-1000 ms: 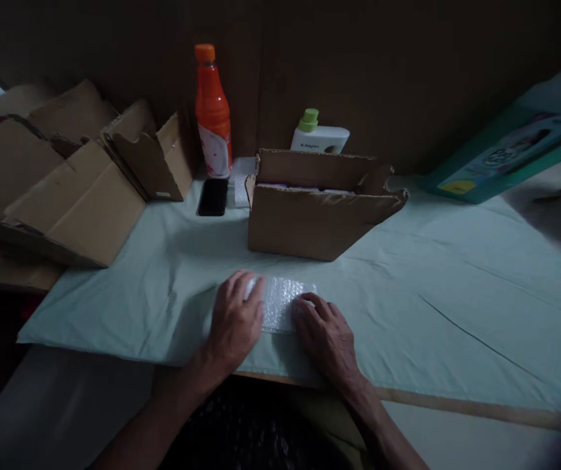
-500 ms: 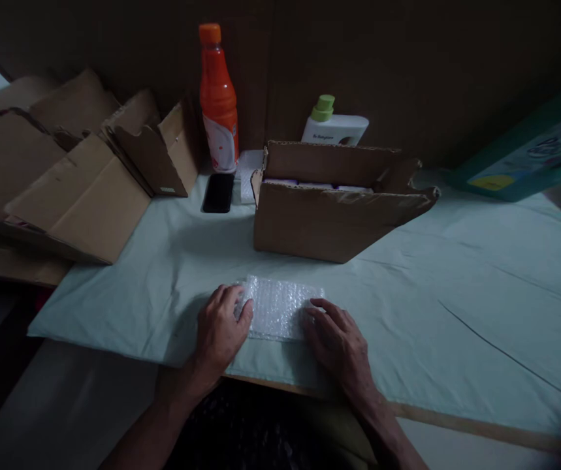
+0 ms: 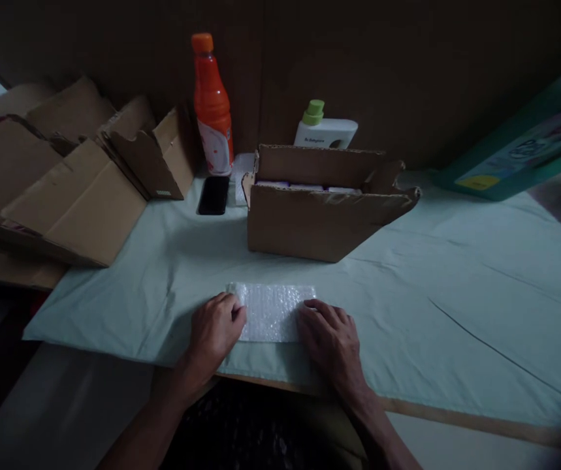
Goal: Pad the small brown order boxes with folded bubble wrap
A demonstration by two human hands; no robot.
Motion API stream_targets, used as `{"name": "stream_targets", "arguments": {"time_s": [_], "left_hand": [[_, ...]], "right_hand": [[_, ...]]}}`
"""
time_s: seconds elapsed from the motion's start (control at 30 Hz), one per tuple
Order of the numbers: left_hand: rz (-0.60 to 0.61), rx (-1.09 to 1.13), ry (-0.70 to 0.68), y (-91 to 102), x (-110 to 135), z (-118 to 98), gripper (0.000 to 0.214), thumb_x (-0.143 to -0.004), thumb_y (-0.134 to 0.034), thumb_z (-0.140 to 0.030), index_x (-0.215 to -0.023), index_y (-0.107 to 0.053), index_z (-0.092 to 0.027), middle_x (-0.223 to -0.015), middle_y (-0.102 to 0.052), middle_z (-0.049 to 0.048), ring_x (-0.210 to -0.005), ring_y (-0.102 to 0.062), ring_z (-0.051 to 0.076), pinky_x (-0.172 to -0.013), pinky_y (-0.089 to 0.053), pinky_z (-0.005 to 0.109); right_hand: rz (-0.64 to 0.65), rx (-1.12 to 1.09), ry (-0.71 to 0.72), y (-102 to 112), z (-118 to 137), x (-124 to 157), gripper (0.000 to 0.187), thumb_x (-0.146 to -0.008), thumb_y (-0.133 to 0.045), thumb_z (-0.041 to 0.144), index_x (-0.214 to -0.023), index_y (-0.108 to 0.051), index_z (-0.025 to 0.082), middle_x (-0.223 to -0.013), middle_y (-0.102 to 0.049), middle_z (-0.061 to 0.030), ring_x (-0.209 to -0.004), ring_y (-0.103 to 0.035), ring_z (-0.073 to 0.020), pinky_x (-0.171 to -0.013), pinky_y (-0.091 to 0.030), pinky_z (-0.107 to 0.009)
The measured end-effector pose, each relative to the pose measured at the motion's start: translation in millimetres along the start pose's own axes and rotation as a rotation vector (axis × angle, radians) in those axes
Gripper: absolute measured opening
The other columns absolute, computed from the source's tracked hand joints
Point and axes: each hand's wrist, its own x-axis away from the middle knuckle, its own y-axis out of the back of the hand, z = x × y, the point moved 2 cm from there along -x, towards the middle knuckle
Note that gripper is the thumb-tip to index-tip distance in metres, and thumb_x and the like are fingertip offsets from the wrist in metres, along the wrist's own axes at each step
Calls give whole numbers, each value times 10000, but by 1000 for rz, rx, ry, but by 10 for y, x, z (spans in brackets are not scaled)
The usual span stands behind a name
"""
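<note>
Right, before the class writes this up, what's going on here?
A person's left hand is at the left end of some bubble wrap, and the right hand is at its right end; whether either grips it is unclear. The wrap lies flat on a cloth. Just beyond stands an open box with things inside, and further left are a phone and an upright orange bottle.

Bubble wrap [image 3: 274, 314] before carton [image 3: 300, 226], phone [image 3: 214, 195] left of carton, bottle [image 3: 212, 104] behind phone
</note>
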Motion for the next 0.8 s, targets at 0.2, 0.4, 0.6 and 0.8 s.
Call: {"name": "stream_targets", "arguments": {"time_s": [0.2,0.4,0.6,0.8], "left_hand": [[-122,-45,-37,7,13,-48,162,-880,-610,-216,-1031,-660,-186,-981,-686,69,-883,-649,220,-754,-453,310],[8,-99,-231,-103,-15,-152,181,-910,-592,-200,-1065,-684,-211,-1022,-703,80,-977,-654,261,-853,-489,373],[80,-77,-201,-109,-99,-129,208,-915,-597,-222,-1103,-686,-228,-1037,-718,60,-998,-667,257,-847,-491,370],[-44,42,-223,-144,-35,-68,200,-886,-612,-198,-1068,-693,-206,-988,-704,72,-945,-662,247,-845,-501,369]], "right_hand": [[57,46,1,32,31,-30,146,-954,-539,175,-962,-677,222,-1072,-727,-52,-877,-586,-229,-743,-388,-371],[117,100,25,63,49,-72,162,-932,-551,145,-973,-689,219,-1057,-734,-49,-822,-581,-220,-723,-364,-374],[-35,7,-49,130,-306,11,225,-967,-518,321,-1041,-694,201,-1055,-716,-92,-890,-619,-232,-747,-437,-359],[81,-30,-212,75,-269,-156,245,-919,-575,410,-815,-665,206,-1000,-730,-96,-861,-620,-253,-760,-446,-383]]}}
